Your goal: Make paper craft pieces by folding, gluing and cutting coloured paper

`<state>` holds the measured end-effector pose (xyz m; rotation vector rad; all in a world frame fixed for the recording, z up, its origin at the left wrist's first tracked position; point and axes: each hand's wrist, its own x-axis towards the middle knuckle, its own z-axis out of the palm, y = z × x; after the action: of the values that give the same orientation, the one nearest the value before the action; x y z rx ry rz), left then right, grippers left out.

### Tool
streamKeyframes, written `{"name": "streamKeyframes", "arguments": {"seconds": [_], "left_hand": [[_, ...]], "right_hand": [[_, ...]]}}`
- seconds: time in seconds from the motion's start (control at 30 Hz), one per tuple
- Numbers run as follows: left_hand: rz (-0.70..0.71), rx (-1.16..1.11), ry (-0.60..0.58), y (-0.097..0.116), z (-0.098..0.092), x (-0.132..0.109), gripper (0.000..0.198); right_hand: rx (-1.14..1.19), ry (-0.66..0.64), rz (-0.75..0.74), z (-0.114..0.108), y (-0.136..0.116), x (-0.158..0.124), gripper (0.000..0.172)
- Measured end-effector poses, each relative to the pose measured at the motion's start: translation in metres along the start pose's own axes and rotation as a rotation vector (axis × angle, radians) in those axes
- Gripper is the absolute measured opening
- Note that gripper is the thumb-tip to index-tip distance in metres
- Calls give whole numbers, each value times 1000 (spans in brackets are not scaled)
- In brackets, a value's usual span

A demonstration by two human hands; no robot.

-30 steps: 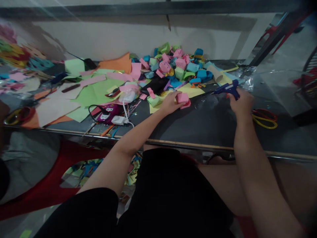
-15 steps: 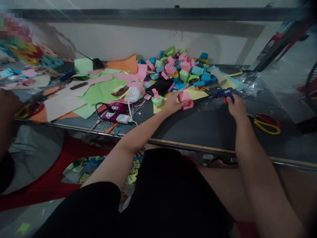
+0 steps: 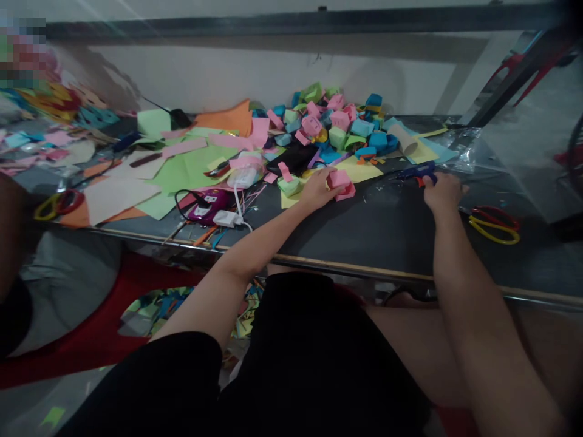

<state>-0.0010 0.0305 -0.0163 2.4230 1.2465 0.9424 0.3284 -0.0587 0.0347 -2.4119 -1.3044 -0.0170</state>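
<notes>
My left hand rests on the dark table with its fingers closed on a pink folded paper piece. To the right, my right hand grips the handle of a blue glue gun, which lies low over the table and points left. A pile of small folded paper boxes in pink, blue and green sits behind both hands. A green folded piece lies just left of my left hand.
Red-and-yellow scissors lie right of my right hand. Coloured paper sheets, a purple device and a white charger cover the table's left part. Another person's arm shows at far left beside other scissors.
My right hand has lowered the glue gun toward the table and shifted slightly right. My left hand stays on the pink piece. The camera view tilted a little.
</notes>
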Motion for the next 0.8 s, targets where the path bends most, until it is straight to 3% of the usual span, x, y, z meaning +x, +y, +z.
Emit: {"name": "streamKeyframes", "arguments": {"seconds": [0.2, 0.4, 0.5, 0.67, 0.8], "left_hand": [[28, -17, -36, 1, -3, -1, 62], [219, -15, -141, 11, -10, -4, 66], [229, -29, -164, 10, -10, -4, 75], [171, -84, -160, 1, -4, -4, 106], [326, -120, -164, 2, -4, -2, 102]], "right_hand": [[4, 37, 113, -1, -1, -7, 38], [163, 240, 147, -2, -3, -10, 32], [220, 321, 162, -5, 1, -9, 34], [239, 410, 44, -4, 4, -9, 36], [260, 413, -96, 3, 4, -8, 32]]}}
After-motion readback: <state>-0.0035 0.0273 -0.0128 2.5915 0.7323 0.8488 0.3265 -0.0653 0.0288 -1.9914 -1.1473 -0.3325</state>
